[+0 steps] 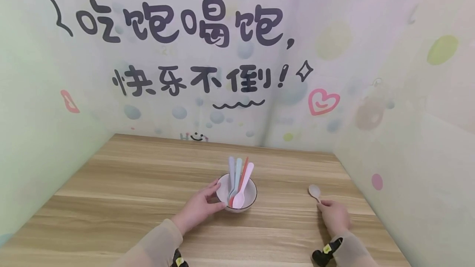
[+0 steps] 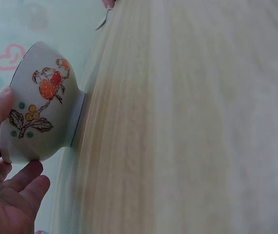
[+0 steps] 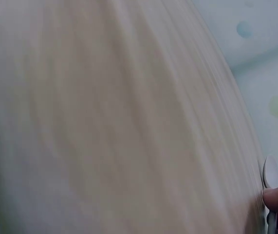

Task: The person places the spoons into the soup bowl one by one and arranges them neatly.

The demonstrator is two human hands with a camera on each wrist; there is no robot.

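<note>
A white bowl (image 1: 250,202) with a dark rim stands upright on the table. Its side carries painted red berries and leaves in the left wrist view. My left hand (image 1: 198,207) grips the bowl's left side, thumb and fingers apart around it. Inside lean several utensils: a pink spoon (image 1: 245,184), a light blue handle (image 1: 238,172), a purple one (image 1: 231,172) and an orange-red one (image 1: 243,170). To the right, my right hand (image 1: 335,216) pinches a pale spoon (image 1: 314,191) by its handle, low at the tabletop. Its bowl end points away from me.
The wood-grain table (image 1: 148,176) runs back to a printed wall (image 1: 237,122) with dark lettering. Side walls stand close on the left and right. A black wrist strap (image 1: 326,252) shows at the right sleeve.
</note>
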